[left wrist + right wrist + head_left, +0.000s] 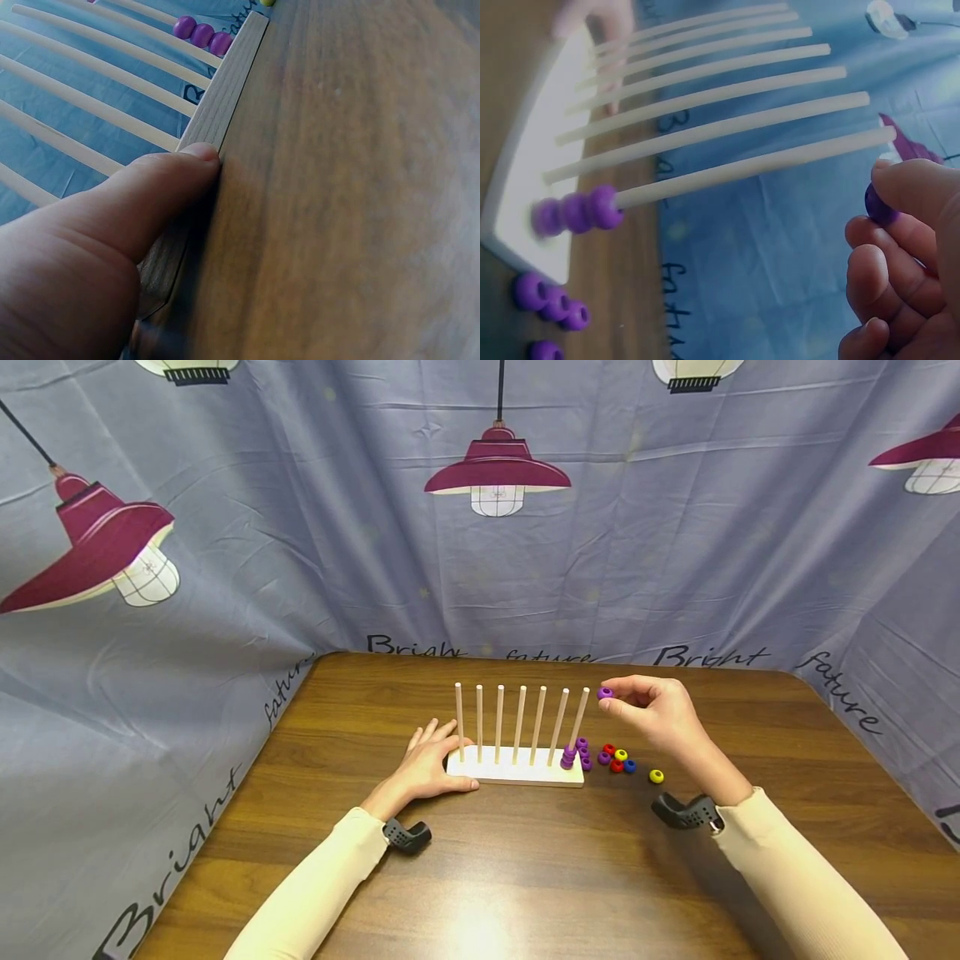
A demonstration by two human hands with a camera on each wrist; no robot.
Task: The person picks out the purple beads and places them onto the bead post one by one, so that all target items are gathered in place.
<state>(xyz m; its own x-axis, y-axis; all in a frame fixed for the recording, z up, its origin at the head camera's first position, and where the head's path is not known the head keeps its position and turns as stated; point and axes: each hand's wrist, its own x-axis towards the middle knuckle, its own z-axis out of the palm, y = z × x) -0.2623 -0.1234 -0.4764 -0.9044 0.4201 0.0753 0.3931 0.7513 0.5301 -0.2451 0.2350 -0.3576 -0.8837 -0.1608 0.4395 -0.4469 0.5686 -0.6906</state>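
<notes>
A pale wooden peg rack [513, 768] stands on the table with a row of several upright pegs. At its left end my left hand [427, 768] steadies the base, thumb along the front edge and the other fingers spread behind. The left thumb [165, 184] presses that edge in the left wrist view. Three purple beads [577, 212] are stacked at the bottom of the rightmost peg. My right hand [660, 710] pinches another purple bead [605, 693] between thumb and finger, just right of that peg's top. In the right wrist view the pinched bead [880, 206] is partly covered by the thumb.
Loose purple beads [584, 753] lie beside the rack's right end. Further right are red beads [617, 766], a blue bead [630, 767] and yellow beads [656, 776]. A printed curtain [495, 577] hangs behind the wooden table [525, 860].
</notes>
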